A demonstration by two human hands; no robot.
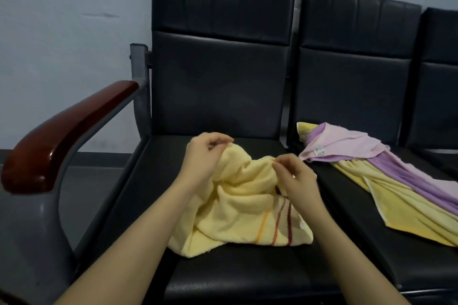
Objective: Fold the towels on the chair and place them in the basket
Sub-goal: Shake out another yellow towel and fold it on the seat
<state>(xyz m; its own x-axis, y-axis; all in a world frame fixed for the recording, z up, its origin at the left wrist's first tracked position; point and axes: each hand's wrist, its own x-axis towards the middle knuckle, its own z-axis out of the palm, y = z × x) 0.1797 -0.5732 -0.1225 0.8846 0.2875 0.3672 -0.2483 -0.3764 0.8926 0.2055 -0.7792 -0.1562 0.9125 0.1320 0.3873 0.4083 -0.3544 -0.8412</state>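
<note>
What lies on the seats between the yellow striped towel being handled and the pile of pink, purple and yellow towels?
Head view: only bare black seat separates the striped towel from the towel pile; nothing lies there.

Two bare forearms reaching forward side by side, left hand (203,156) raised with fingers curled in a pinch, right hand (295,176) just beside it, thumb and fingertips pinched together

Pale, scuffed wall (74,20) behind the seating. Glossy reddish-brown wooden armrest (64,136) at the left end of the row, carried on a grey metal frame (37,230). Dark grey floor (99,173) visible beneath the armrest, between the frame and the wall.
</note>
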